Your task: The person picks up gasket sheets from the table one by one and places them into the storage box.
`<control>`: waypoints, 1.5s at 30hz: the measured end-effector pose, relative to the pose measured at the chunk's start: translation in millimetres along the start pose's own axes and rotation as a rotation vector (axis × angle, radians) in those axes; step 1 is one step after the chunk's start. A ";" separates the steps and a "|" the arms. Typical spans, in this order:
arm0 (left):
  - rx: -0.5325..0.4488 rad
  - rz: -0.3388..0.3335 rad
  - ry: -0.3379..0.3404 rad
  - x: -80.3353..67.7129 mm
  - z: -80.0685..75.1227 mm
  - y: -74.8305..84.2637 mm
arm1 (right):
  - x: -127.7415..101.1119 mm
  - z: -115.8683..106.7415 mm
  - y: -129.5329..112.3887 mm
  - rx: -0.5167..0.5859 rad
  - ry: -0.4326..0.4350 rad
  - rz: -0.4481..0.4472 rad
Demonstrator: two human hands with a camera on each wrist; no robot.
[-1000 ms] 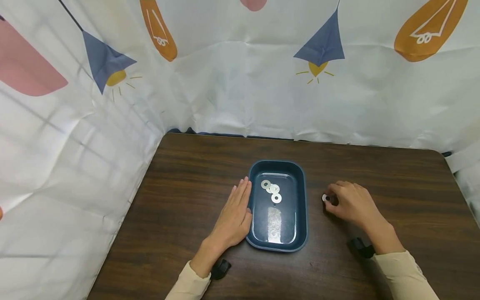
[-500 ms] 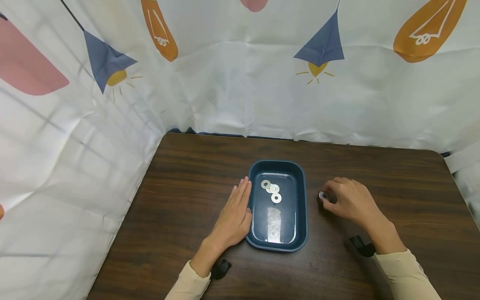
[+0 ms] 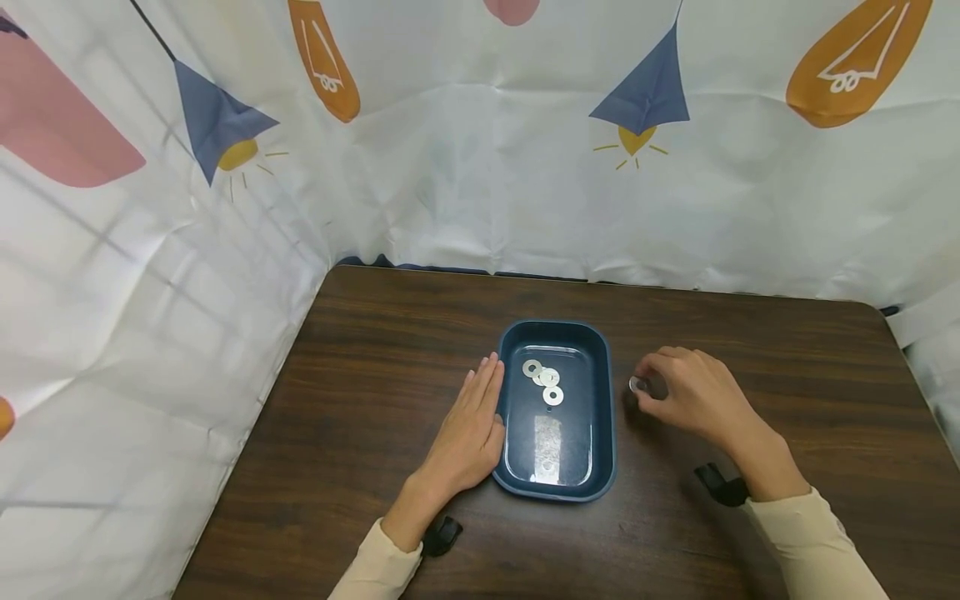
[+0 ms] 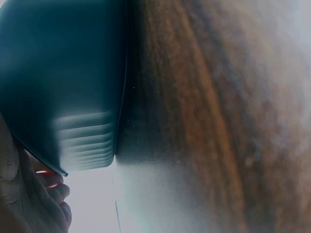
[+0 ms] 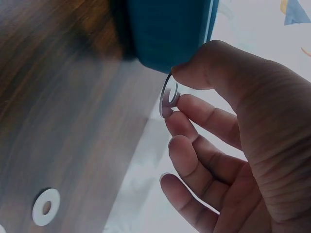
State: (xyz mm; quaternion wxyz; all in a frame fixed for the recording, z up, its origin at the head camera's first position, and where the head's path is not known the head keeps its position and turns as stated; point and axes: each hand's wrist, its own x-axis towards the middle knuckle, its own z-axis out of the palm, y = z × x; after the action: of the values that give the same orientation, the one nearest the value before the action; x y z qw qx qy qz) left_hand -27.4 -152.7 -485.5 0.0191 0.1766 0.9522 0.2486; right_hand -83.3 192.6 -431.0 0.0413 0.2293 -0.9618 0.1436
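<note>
A flat metal washer (image 5: 165, 101) is pinched by its edge between the thumb and fingers of my right hand (image 3: 693, 398). This hand is just right of a dark blue rectangular tray (image 3: 581, 446), above the table. Several washers (image 3: 552, 396) lie in the tray's upper half, some overlapping. Along the tray's left side, my left hand (image 3: 467, 433) rests with straight fingers together against the rim. In the left wrist view, the tray's outer wall (image 4: 63, 73) rises beside the fingers.
On the dark wood-grain table (image 3: 375, 400), another washer (image 5: 46, 207) lies below the right hand in the right wrist view, with a sliver of one more at the corner. A white curtain (image 3: 480, 183) with lamp prints hangs behind the table and along its left.
My right hand has moved left and slightly up in the head view, towards the tray, carrying the washer. The left hand and the tray have stayed in place.
</note>
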 end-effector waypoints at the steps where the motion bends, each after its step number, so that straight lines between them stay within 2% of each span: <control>1: 0.003 -0.003 -0.004 0.1 -0.1 0.0 | 0.8 -1.1 -0.9 0.003 -0.001 -0.002; 12: 0.001 -0.005 -0.011 0.7 -1.5 0.2 | 12.2 -11.7 -10.8 0.007 0.010 -0.055; 20: 0.006 -0.004 -0.011 0.9 -2.0 0.1 | 18.8 -20.1 -16.8 -0.004 -0.013 -0.063; 45: 0.010 -0.014 -0.014 0.8 -1.4 1.2 | 33.9 -29.0 -32.8 0.000 0.004 -0.161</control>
State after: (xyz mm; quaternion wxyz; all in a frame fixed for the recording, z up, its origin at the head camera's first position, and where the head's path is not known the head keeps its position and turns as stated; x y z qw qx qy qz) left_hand -27.9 -152.1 -483.6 0.0269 0.1717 0.9545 0.2425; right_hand -98.2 158.6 -389.9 0.0546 0.3056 -0.9402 0.1403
